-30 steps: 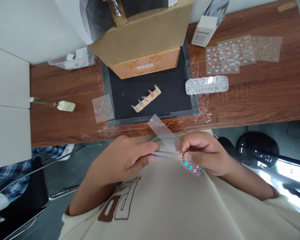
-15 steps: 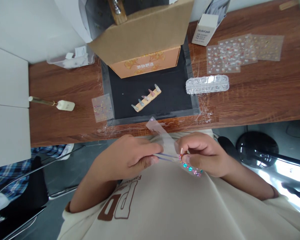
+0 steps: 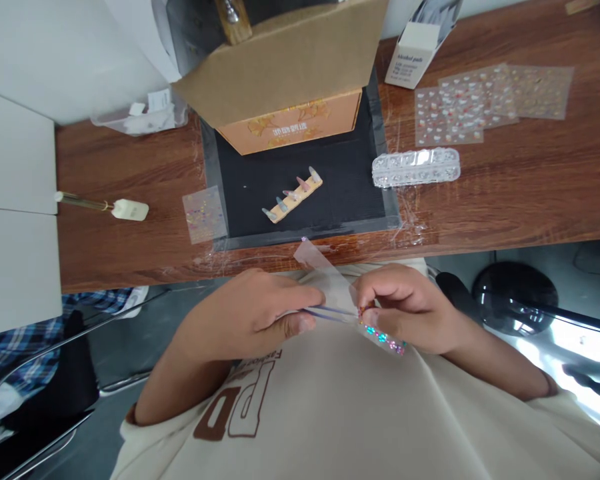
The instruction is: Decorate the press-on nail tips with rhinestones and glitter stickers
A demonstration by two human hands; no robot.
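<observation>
Tweezers are pinched in my left hand, their tips pointing right at the edge of a clear sheet. My right hand grips this clear sticker sheet between thumb and fingers. Colourful shiny shapes, turquoise, pink and orange, line the sheet's lower end beneath my right thumb. The sheet's upper end reaches the table's front edge. On the black mat, a small wooden stand bears several painted nail tips.
An open cardboard box stands at the mat's back. Right of the mat lie a clear case and sticker sheets, near an alcohol pad box. Leftward are another sheet, a white bottle and a plastic tray.
Both hands stay nearly still. The tweezers have shifted very slightly at the sheet's edge, and the view has moved a little.
</observation>
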